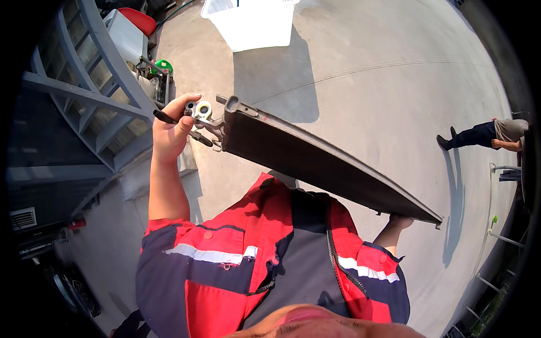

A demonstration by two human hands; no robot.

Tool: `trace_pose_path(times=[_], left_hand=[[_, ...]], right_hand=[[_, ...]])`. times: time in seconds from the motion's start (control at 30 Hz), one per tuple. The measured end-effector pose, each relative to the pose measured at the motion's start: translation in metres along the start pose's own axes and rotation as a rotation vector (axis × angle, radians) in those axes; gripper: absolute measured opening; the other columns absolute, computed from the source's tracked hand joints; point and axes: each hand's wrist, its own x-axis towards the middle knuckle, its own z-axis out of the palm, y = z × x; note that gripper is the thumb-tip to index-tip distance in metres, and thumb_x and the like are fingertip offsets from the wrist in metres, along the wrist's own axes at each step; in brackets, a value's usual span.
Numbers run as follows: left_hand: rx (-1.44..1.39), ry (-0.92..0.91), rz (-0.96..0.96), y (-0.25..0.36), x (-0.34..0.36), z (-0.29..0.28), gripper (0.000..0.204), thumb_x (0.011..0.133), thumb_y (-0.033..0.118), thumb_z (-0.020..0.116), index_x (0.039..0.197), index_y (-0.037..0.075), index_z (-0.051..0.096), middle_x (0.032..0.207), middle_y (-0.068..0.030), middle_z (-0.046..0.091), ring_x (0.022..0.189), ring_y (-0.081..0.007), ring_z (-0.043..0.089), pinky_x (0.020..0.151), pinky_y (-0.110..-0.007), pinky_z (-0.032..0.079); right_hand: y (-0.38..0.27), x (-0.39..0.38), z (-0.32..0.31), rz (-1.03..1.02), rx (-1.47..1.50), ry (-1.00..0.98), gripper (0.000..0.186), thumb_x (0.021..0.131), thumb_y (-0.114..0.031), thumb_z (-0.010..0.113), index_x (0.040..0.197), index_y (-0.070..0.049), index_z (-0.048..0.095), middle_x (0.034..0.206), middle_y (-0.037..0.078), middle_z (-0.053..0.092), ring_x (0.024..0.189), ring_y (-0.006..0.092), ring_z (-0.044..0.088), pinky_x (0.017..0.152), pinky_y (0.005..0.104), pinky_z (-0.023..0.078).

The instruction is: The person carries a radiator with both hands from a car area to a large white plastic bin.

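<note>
At the far left of the frame grey steel stairs (pixel 84 73) are rising past a cluttered corner with a red lid (pixel 140 20) and a green part (pixel 163 65). Just right of them, in the upper left centre, the left hand (pixel 172 127) is closing around the pipe fittings (pixel 200 112) of a long dark radiator panel (pixel 321 166) (a flat, finned slab), which is slanting down across the middle toward the lower right. Above it a white tub (pixel 253 22) is standing on the concrete floor (pixel 383 73). At the panel's lower end the right hand (pixel 401 221) is supporting it from beneath, its fingers hidden. At the far right another person (pixel 487 135) is standing.
</note>
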Motion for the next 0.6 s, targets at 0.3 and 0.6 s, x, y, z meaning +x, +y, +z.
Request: trace_pose_path(times=[0.3, 0.6], left_hand=[[-0.033, -0.112, -0.067, -0.043, 0.187, 0.012, 0.063, 0.083, 0.045, 0.07, 0.121, -0.003, 0.057, 0.092, 0.0002, 0.06, 0.082, -0.0076, 0.054, 0.073, -0.022, 0.043], [0.012, 0.03, -0.05, -0.094, 0.31, 0.03, 0.064, 0.082, 0.047, 0.071, 0.122, -0.002, 0.056, 0.094, 0.0016, 0.057, 0.083, -0.0062, 0.051, 0.073, -0.02, 0.04]], right_hand=[[0.024, 0.071, 0.147, -0.042, 0.063, 0.033, 0.057, 0.094, -0.046, 0.036, 0.127, -0.002, 0.049, 0.132, 0.018, 0.05, 0.119, 0.0362, 0.05, 0.102, 0.057, 0.041], [0.079, 0.17, 0.309, -0.023, 0.054, 0.24, 0.05, 0.089, -0.05, 0.04, 0.062, -0.01, 0.05, 0.056, 0.01, 0.055, 0.054, 0.0244, 0.056, 0.062, 0.0408, 0.052]])
